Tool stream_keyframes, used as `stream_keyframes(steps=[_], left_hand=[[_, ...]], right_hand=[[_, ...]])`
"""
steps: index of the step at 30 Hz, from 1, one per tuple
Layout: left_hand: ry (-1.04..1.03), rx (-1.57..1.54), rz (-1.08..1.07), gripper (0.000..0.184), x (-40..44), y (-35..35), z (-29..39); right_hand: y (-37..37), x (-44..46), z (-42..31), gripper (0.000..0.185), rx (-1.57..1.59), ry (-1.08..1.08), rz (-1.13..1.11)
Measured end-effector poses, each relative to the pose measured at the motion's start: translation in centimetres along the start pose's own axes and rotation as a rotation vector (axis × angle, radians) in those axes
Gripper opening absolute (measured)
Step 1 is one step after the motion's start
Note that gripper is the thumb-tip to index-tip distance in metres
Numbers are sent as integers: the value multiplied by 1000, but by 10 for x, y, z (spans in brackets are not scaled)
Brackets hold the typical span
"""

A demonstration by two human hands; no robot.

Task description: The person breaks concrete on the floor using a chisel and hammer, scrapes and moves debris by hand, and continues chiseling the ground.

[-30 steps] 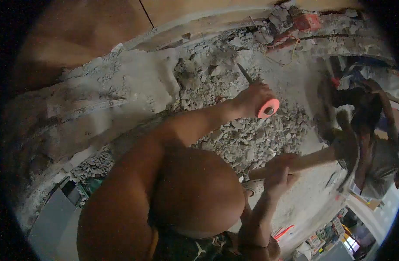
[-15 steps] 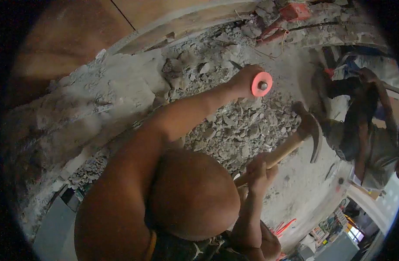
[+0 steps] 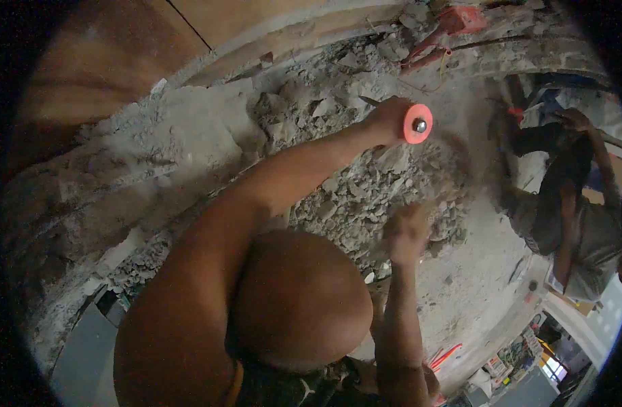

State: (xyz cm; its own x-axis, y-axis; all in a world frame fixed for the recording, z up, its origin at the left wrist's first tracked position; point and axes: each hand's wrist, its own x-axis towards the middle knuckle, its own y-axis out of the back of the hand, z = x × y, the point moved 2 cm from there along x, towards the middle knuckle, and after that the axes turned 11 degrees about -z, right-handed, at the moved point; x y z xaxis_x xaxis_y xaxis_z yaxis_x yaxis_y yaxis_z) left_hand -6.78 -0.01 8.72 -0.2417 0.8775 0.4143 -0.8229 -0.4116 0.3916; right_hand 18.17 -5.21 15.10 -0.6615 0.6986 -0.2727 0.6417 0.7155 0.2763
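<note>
My left hand (image 3: 387, 122) is wrapped round a chisel with a round pink guard (image 3: 411, 131). The metal struck end shows in the middle of the guard, and the dark blade (image 3: 368, 100) points to the upper left over broken grey rubble (image 3: 365, 197). Lower and slightly to the right, my right hand (image 3: 406, 234) is closed on the handle of a hammer. Motion smears the hammer, whose faint reddish-brown head (image 3: 454, 150) shows close to the guard's right side. Whether it touches the chisel cannot be made out.
A co-worker (image 3: 562, 203) crouches at the right. A red tool (image 3: 460, 22) with a thin cord lies at the top right. Chipped concrete (image 3: 202, 122) runs along the left. Red strips (image 3: 446, 356) lie on the floor at the bottom, near boxes and assorted items (image 3: 507, 363).
My right hand has moved up in the view, and the hammer has swung up and left towards the chisel, now blurred. My left hand and the chisel have shifted only slightly.
</note>
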Motion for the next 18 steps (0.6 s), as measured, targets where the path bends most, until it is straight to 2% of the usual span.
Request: stream_keyframes(steps=[1, 2, 3, 5, 7, 9, 11, 12, 14, 16, 17, 18], left_hand=[[33, -115, -100, 32, 1, 2, 3], [75, -224, -165, 32, -2, 6, 7], [79, -212, -153, 32, -1, 10, 0], [111, 125, -28, 34, -7, -8, -3], [175, 141, -88, 36, -7, -4, 0], [34, 132, 13, 37, -5, -7, -11], [51, 122, 3, 37, -1, -5, -10], [65, 117, -7, 36, 1, -3, -9], [94, 93, -17, 35, 2, 5, -4], [117, 75, -22, 34, 2, 5, -3], [89, 27, 60, 32, 2, 3, -6], [55, -9, 142, 30, 6, 10, -13]], right_hand=[[8, 10, 24, 7, -292, -90, -75], [2, 3, -8, 15, -121, -306, -135], [-1, 2, -24, 15, -123, -296, -150], [7, -20, -42, 13, 69, -53, 54], [60, -24, -26, 19, 557, 246, 51], [66, -30, -102, 18, 959, 550, 51], [81, -42, -157, 17, 891, 536, -82], [77, -30, -169, 20, 550, 832, -224], [114, -38, 27, 31, 1148, 261, 828], [39, -3, 60, 25, -300, 40, -38], [19, 7, 6, 22, -127, -488, -205], [9, -4, -18, 11, -126, -434, 95]])
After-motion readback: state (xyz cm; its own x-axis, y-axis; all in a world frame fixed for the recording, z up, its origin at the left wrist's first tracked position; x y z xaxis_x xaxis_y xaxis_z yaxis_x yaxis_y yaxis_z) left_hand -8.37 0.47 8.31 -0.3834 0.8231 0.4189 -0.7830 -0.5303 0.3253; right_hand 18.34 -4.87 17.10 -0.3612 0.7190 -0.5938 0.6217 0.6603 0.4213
